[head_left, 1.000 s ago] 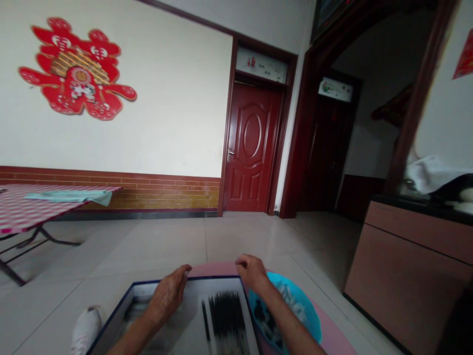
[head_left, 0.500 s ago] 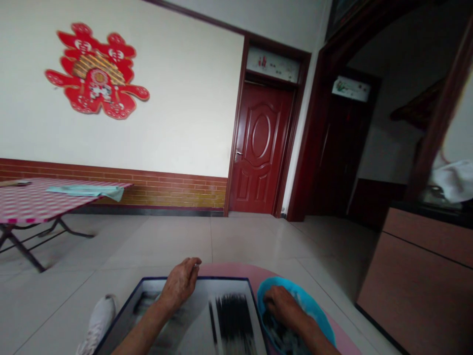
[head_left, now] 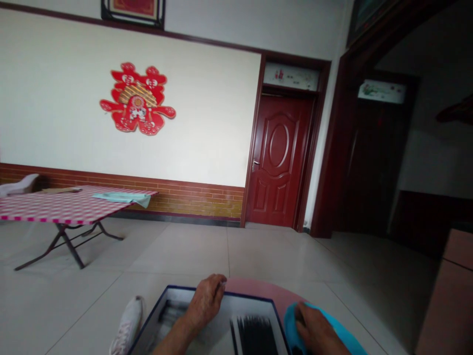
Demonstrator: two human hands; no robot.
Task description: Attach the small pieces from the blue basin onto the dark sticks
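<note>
My left hand is over the far edge of a blue-rimmed tray, its fingers pinched together around something too small to make out. A row of thin black sticks lies in the tray's right part, and more dark items lie at its left, partly behind my left arm. To the right, my right hand is at a bright blue basin, fingers curled at its left side; anything in them is hidden. The basin's contents are mostly covered by this hand.
Tray and basin rest on a round pink surface. A white shoe is on the floor left of the tray. Farther left stands a folding table with a checkered cloth. A brownish cabinet stands at the right.
The view has turned left and tilted up, so the tray and basin sit lower and farther right. My left hand stays pinched above the tray; my right hand has risen toward the basin's rim.
</note>
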